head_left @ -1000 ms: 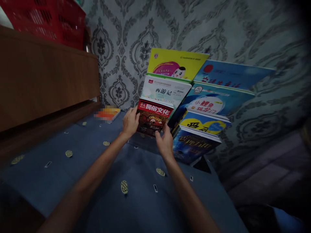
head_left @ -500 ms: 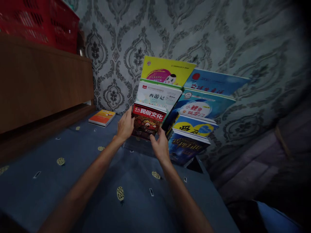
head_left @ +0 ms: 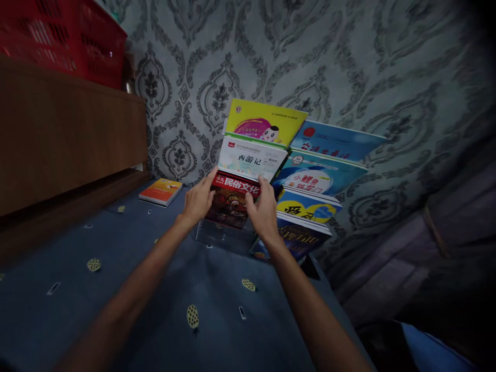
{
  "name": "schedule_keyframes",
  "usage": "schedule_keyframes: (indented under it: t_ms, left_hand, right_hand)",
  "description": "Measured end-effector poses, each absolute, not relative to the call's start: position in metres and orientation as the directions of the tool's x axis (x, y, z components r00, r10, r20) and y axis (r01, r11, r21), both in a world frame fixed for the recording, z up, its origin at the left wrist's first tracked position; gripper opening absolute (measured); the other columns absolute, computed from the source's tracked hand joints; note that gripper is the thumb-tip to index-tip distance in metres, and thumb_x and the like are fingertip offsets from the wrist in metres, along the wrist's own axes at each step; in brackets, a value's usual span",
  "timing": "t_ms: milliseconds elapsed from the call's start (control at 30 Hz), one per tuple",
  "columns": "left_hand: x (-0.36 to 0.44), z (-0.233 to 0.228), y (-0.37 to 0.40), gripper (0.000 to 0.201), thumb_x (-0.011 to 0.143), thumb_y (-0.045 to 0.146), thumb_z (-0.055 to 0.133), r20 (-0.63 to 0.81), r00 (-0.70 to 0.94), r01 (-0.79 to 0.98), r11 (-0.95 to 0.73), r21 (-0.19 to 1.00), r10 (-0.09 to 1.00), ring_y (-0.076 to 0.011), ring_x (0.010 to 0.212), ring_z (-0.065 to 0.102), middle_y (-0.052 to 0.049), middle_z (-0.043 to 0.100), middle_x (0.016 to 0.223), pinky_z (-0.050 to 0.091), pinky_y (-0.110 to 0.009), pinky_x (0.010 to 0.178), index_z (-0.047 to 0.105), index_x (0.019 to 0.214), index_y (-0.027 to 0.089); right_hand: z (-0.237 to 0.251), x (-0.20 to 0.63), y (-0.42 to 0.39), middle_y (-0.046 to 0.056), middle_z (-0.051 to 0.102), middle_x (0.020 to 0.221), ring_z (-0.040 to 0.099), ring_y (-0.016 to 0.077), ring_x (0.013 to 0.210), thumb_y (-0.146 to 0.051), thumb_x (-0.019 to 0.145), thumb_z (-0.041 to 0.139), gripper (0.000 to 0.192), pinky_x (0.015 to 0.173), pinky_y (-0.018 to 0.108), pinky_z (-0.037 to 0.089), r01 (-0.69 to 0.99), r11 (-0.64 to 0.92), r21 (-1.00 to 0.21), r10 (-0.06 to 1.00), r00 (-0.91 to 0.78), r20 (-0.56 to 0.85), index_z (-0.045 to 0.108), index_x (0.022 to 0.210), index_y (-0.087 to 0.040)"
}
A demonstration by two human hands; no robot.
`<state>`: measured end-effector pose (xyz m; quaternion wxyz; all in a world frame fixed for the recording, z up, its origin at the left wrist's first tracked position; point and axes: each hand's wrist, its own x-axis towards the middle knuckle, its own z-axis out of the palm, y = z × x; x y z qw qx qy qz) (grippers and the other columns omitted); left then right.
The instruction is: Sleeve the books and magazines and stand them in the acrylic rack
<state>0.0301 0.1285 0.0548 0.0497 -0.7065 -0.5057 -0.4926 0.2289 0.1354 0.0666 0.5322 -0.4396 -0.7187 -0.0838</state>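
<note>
Both my hands grip a dark red book by its two sides. My left hand closes on its left edge, and my right hand on its right edge. The book leans back in the front left section of a clear stand. Behind it rise a white book and a yellow book. To the right, a dark blue book stands in front, partly covered by my right hand. Above it are a blue and yellow book, a teal book and a blue book.
An orange book lies flat on the dark blue patterned cloth at the left. Beyond it stands a wooden cabinet with a red basket on top. Patterned wallpaper covers the wall behind; purple fabric hangs at the right.
My right hand has moved up along the red book's right edge. My left hand stays at the left edge. The view has shifted slightly.
</note>
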Motion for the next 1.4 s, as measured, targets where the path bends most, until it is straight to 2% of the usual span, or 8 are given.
schedule_keyframes:
  t_ms: [267, 533, 633, 767, 1000, 1100, 1233, 1400]
  left_hand:
    - [0.027, 0.054, 0.133, 0.069, 0.091, 0.011, 0.053, 0.788, 0.012, 0.670, -0.590, 0.451, 0.616, -0.0272, 0.130, 0.058, -0.011, 0.060, 0.143, 0.044, -0.042, 0.112, 0.037, 0.156, 0.023]
    - [0.040, 0.035, 0.143, 0.065, 0.095, 0.015, 0.049, 0.828, -0.107, 0.599, -0.630, 0.495, 0.550, -0.0246, 0.124, 0.061, -0.012, 0.059, 0.145, 0.047, -0.038, 0.108, 0.034, 0.157, 0.022]
    - [0.041, 0.028, 0.148, 0.060, 0.096, 0.017, 0.049, 0.841, -0.145, 0.568, -0.652, 0.502, 0.521, -0.0235, 0.121, 0.062, -0.011, 0.060, 0.144, 0.048, -0.038, 0.106, 0.038, 0.154, 0.022]
    - [0.042, 0.023, 0.152, 0.051, 0.097, 0.016, 0.047, 0.848, -0.155, 0.557, -0.664, 0.498, 0.506, -0.0241, 0.124, 0.060, -0.012, 0.064, 0.138, 0.046, -0.039, 0.108, 0.048, 0.147, 0.019]
    - [0.046, 0.019, 0.155, 0.048, 0.101, 0.018, 0.044, 0.825, -0.179, 0.576, -0.623, 0.529, 0.536, -0.0237, 0.112, 0.062, -0.011, 0.068, 0.122, 0.049, -0.036, 0.099, 0.050, 0.148, 0.023]
    - [0.046, 0.019, 0.155, 0.049, 0.101, 0.017, 0.044, 0.823, -0.179, 0.576, -0.621, 0.531, 0.538, -0.0235, 0.108, 0.062, -0.010, 0.068, 0.116, 0.049, -0.035, 0.096, 0.048, 0.150, 0.025]
    - [0.046, 0.019, 0.153, 0.051, 0.101, 0.016, 0.043, 0.812, -0.182, 0.547, -0.629, 0.552, 0.554, -0.0240, 0.108, 0.061, -0.010, 0.067, 0.113, 0.049, -0.036, 0.096, 0.046, 0.151, 0.025]
    - [0.046, 0.018, 0.154, 0.052, 0.100, 0.013, 0.044, 0.813, -0.186, 0.534, -0.639, 0.555, 0.551, -0.0232, 0.107, 0.060, -0.009, 0.066, 0.112, 0.049, -0.036, 0.095, 0.047, 0.150, 0.024]
  right_hand:
    - [0.065, 0.226, 0.130, 0.020, 0.056, 0.140, 0.050, 0.0326, 0.136, -0.032, 0.095, 0.047, 0.048, 0.116, 0.058, 0.041, 0.734, 0.604, -0.311, 0.474, -0.017, 0.881, 0.052, 0.139, -0.014]
    - [0.066, 0.228, 0.133, 0.020, 0.057, 0.141, 0.050, 0.0323, 0.137, -0.032, 0.098, 0.044, 0.045, 0.115, 0.060, 0.040, 0.766, 0.584, -0.267, 0.462, -0.044, 0.886, 0.055, 0.138, -0.016]
    - [0.068, 0.228, 0.133, 0.020, 0.057, 0.140, 0.051, 0.0327, 0.135, -0.030, 0.097, 0.045, 0.044, 0.114, 0.060, 0.041, 0.789, 0.565, -0.241, 0.452, -0.052, 0.891, 0.056, 0.137, -0.015]
    - [0.069, 0.229, 0.132, 0.022, 0.059, 0.137, 0.053, 0.0330, 0.133, -0.031, 0.097, 0.046, 0.043, 0.113, 0.058, 0.042, 0.815, 0.542, -0.207, 0.446, -0.070, 0.893, 0.058, 0.134, -0.012]
    - [0.067, 0.230, 0.134, 0.020, 0.064, 0.132, 0.058, 0.0323, 0.128, -0.035, 0.098, 0.047, 0.038, 0.111, 0.059, 0.043, 0.838, 0.515, -0.181, 0.424, -0.065, 0.903, 0.062, 0.127, -0.016]
    - [0.070, 0.230, 0.135, 0.018, 0.069, 0.125, 0.063, 0.0317, 0.123, -0.036, 0.099, 0.045, 0.035, 0.108, 0.057, 0.047, 0.845, 0.509, -0.166, 0.398, -0.060, 0.915, 0.066, 0.121, -0.017]
    - [0.078, 0.232, 0.137, 0.016, 0.076, 0.109, 0.071, 0.0306, 0.109, -0.037, 0.098, 0.046, 0.034, 0.095, 0.050, 0.056, 0.857, 0.487, -0.168, 0.389, -0.041, 0.920, 0.072, 0.107, -0.018]
    - [0.085, 0.234, 0.138, 0.013, 0.079, 0.099, 0.074, 0.0288, 0.093, -0.039, 0.095, 0.049, 0.033, 0.084, 0.044, 0.058, 0.873, 0.455, -0.174, 0.383, -0.015, 0.924, 0.075, 0.097, -0.019]
